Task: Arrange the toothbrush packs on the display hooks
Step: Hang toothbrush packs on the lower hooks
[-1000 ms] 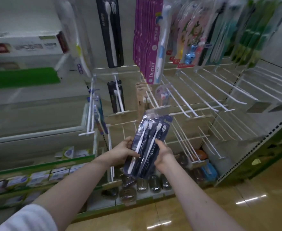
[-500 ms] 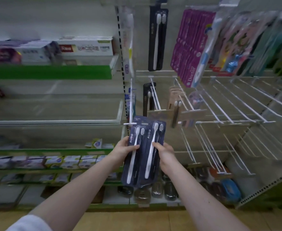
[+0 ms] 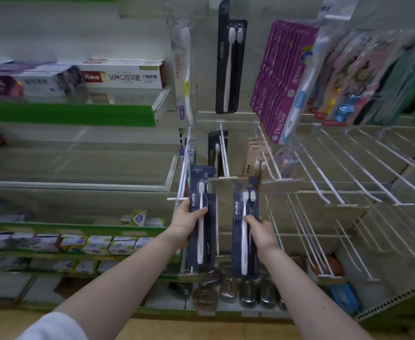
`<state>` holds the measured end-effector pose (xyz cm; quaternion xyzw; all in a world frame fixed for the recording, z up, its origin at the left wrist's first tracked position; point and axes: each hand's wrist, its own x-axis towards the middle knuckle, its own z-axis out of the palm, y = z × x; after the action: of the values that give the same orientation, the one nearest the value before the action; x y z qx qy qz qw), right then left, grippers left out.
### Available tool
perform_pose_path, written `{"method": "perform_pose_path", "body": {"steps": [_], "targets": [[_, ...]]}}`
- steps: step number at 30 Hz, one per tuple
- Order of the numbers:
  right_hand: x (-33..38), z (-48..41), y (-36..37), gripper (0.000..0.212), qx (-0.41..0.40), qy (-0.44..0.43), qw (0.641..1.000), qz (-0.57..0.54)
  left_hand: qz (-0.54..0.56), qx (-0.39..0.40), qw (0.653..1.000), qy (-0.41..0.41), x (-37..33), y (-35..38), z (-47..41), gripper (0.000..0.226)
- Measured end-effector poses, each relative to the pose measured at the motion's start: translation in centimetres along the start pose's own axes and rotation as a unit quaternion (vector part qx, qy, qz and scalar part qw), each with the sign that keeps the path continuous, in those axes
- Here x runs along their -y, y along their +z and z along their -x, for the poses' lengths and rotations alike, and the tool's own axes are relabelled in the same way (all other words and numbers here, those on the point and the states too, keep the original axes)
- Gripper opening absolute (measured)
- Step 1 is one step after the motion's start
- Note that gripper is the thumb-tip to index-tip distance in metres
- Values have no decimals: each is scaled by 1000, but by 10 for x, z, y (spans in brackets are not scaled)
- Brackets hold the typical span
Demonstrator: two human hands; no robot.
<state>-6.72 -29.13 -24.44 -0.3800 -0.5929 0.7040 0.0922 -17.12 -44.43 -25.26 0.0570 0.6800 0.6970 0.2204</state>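
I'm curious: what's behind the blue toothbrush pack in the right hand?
Behind the AUBO toothbrush pack is the back panel. The right hand shows only its thumb; the pack covers its fingers.

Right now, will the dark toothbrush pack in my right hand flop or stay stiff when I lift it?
Probably fairly stiff: the toothbrush pack stands straight though the right hand grips only its middle. Likely light, since one hand holds it upright easily.

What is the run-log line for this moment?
left hand: grips dark-blue AUBO toothbrush pack | right hand: grips second AUBO toothbrush pack | packs: apart, upright | hung: unclear
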Motion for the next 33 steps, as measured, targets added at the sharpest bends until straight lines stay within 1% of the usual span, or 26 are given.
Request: {"method": "perform_pose_path", "body": {"steps": [3,6,12,16,22,28,31,33], "targets": [[3,-9,-9,15,17,7,1000,-3,-1,-21,1000,9,-6,13,-8,32],[3,-18,-14,12,31,15,999,8,12,-45,999,22,-7,20,-15,24],[2,-29,-18,5,47,33,998,24,16,-35,999,21,-8,28,-25,25],[2,-33,-19,7,59,37,997,16,20,-22,999,21,-10,31,-30,25],[0,-40,-19,9,49,38,998,21,28,-18,999,42,-10,29,-33,46],[2,-45,-19,4,45,44,998,28,-8,13,998,56,-7,28,-35,48],[2,-49,-19,8,47,42,997,37,-26,15,998,63,-9,33,-36,53],[3,-50,-19,7,47,44,997,39,-31,18,997,67,-9,38,-39,50]]}}
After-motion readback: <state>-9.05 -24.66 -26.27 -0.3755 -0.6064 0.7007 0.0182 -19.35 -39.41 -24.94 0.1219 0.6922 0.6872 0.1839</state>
